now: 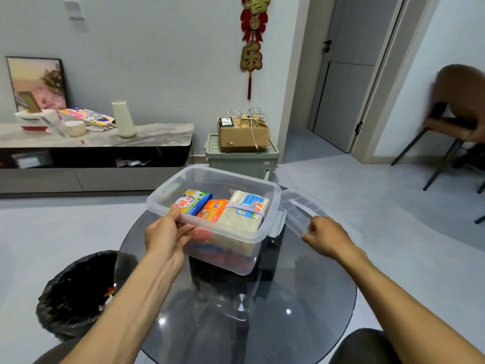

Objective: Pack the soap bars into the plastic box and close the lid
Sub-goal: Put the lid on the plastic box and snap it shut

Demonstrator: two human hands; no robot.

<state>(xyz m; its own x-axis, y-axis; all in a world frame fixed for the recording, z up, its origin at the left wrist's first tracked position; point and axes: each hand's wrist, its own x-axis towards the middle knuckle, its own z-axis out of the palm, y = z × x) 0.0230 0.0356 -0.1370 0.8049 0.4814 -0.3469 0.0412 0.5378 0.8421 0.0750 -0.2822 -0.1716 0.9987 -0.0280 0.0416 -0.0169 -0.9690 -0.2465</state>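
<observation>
A clear plastic box (237,177) stands on the round dark glass table (301,292). Inside it lie packed soap bars: a blue-and-yellow pack (193,201), an orange pack (213,209) and a white bundle with a blue label (245,210). More soap shows through the wall lower down. My left hand (165,236) grips the box's near-left rim, thumb over the edge. The clear lid (305,206) lies open to the right of the box. My right hand (325,239) holds the lid's near edge.
A black-lined waste bin (76,290) stands on the floor at the table's left. Beyond the table are a green crate (241,157) with a cardboard box (242,134) on it, a low cabinet (91,153) at left and a brown chair (456,122) at right.
</observation>
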